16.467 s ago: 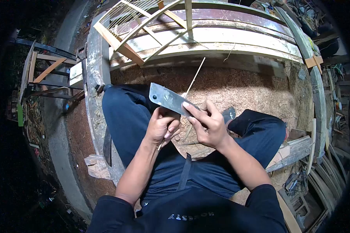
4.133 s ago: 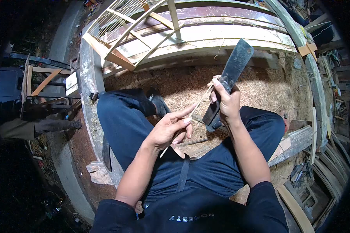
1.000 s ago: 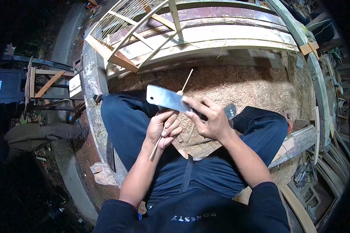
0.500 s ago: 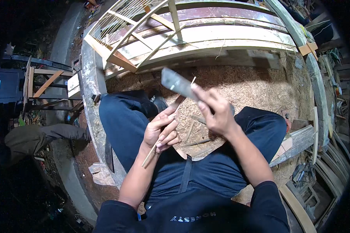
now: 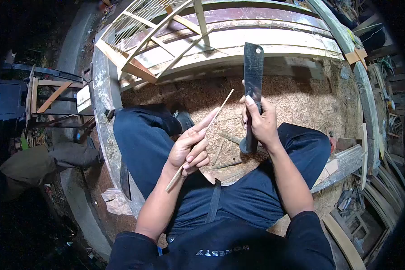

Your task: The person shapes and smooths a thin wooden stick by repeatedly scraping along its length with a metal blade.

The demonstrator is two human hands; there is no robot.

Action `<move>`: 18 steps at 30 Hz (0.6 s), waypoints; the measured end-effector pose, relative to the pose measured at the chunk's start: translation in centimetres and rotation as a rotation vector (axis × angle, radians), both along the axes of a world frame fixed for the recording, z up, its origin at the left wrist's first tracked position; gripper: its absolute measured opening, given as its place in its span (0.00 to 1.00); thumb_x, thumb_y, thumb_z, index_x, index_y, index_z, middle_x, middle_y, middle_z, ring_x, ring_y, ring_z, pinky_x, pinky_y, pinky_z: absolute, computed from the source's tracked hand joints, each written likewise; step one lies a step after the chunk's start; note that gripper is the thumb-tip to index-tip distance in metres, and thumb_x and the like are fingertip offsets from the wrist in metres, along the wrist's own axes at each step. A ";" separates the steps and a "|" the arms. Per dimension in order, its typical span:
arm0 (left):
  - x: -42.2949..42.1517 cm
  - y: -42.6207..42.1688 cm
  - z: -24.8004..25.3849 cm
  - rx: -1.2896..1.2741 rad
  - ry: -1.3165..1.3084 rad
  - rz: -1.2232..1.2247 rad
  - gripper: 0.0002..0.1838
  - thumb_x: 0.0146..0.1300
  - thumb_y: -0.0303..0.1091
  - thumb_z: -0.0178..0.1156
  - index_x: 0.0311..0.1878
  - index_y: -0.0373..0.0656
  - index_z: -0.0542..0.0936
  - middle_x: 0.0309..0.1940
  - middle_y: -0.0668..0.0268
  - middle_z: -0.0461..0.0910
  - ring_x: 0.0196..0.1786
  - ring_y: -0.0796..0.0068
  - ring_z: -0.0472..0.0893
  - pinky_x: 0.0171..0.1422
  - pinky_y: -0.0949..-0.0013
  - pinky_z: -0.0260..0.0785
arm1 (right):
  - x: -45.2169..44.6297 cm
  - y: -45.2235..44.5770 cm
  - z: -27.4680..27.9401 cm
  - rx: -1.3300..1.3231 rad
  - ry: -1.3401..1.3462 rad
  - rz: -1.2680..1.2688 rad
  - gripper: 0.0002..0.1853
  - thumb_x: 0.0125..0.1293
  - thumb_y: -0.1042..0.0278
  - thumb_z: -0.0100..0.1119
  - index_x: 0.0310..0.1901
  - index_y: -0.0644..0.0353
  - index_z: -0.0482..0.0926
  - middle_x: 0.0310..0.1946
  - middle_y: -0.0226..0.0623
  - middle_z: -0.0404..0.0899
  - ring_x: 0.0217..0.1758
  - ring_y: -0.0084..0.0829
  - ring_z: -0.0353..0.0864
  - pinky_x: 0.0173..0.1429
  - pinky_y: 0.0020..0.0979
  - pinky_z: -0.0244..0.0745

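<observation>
My left hand [image 5: 190,150] is closed around a thin bamboo stick [image 5: 223,104], its index finger stretched along the stick. The stick slants up to the right, and its lower end sticks out below my palm near the wrist. To the right, my right hand [image 5: 261,120] grips a broad knife [image 5: 253,67] with a dark, straight-sided blade. The blade points up and away from me, with a hole near its squared tip; the rounded handle end shows below my fingers. Knife and stick are apart. Both hands are above the space between my bent knees.
Shavings [image 5: 292,96] and several loose strips [image 5: 231,137] cover the ground ahead. A wooden frame strung with thin rods [image 5: 153,33] leans on the pale plank bench [image 5: 283,42]. Timber beams [image 5: 368,108] flank me. Another person's leg [image 5: 74,157] is at left.
The knife has swung away from the stick to the right and now stands upright, its blade pointing forward. My left hand has barely moved and still holds the stick.
</observation>
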State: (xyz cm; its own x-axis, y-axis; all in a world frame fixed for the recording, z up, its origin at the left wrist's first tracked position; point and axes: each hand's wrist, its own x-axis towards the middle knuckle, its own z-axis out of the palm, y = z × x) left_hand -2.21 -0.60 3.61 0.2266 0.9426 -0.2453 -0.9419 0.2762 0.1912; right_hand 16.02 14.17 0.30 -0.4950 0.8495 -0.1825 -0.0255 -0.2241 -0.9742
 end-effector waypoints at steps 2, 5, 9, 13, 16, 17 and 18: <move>0.1 0.0 -0.1 -0.007 -0.022 -0.002 0.33 0.84 0.28 0.37 0.87 0.49 0.42 0.10 0.72 0.63 0.06 0.82 0.62 0.12 0.77 0.54 | 0.0 0.0 0.2 0.055 0.072 -0.007 0.18 0.81 0.66 0.57 0.65 0.64 0.78 0.38 0.29 0.76 0.31 0.16 0.76 0.32 0.22 0.74; 0.0 0.1 -0.3 -0.013 -0.022 -0.007 0.34 0.83 0.28 0.37 0.87 0.50 0.41 0.11 0.71 0.62 0.07 0.82 0.61 0.12 0.77 0.53 | 0.8 0.5 -0.8 0.069 -0.028 0.052 0.18 0.79 0.69 0.59 0.66 0.64 0.77 0.42 0.30 0.78 0.32 0.17 0.77 0.35 0.24 0.76; 0.1 0.2 -0.1 -0.046 0.058 -0.033 0.33 0.83 0.28 0.38 0.87 0.49 0.43 0.11 0.71 0.63 0.07 0.83 0.61 0.12 0.78 0.53 | 0.3 0.5 0.7 0.212 -0.039 0.020 0.23 0.76 0.75 0.61 0.70 0.64 0.74 0.43 0.31 0.81 0.32 0.17 0.78 0.37 0.25 0.78; 0.1 0.2 -0.2 -0.059 0.079 -0.041 0.33 0.83 0.27 0.40 0.86 0.47 0.45 0.10 0.72 0.63 0.07 0.84 0.61 0.12 0.78 0.52 | 0.5 0.5 1.3 0.331 -0.069 0.017 0.33 0.73 0.80 0.60 0.79 0.53 0.67 0.40 0.31 0.84 0.30 0.17 0.77 0.37 0.26 0.78; 0.2 0.3 -0.2 -0.065 0.116 -0.047 0.32 0.82 0.27 0.41 0.86 0.44 0.47 0.10 0.72 0.63 0.07 0.85 0.61 0.12 0.79 0.52 | 0.6 0.4 2.0 0.252 -0.107 0.013 0.36 0.73 0.80 0.60 0.81 0.47 0.65 0.42 0.34 0.85 0.30 0.19 0.79 0.38 0.27 0.80; 0.2 0.3 -0.1 -0.072 0.133 -0.054 0.32 0.82 0.27 0.41 0.86 0.44 0.47 0.10 0.73 0.63 0.07 0.85 0.61 0.12 0.79 0.52 | 0.6 0.4 2.1 0.215 -0.108 -0.019 0.37 0.73 0.80 0.59 0.81 0.45 0.65 0.42 0.35 0.85 0.31 0.20 0.79 0.38 0.27 0.81; 0.2 0.3 0.0 -0.079 0.151 -0.060 0.32 0.82 0.27 0.41 0.86 0.44 0.48 0.09 0.73 0.63 0.07 0.85 0.61 0.12 0.79 0.52 | 0.5 0.4 1.9 0.215 -0.108 -0.019 0.37 0.73 0.80 0.59 0.81 0.45 0.65 0.42 0.35 0.85 0.31 0.20 0.79 0.38 0.27 0.81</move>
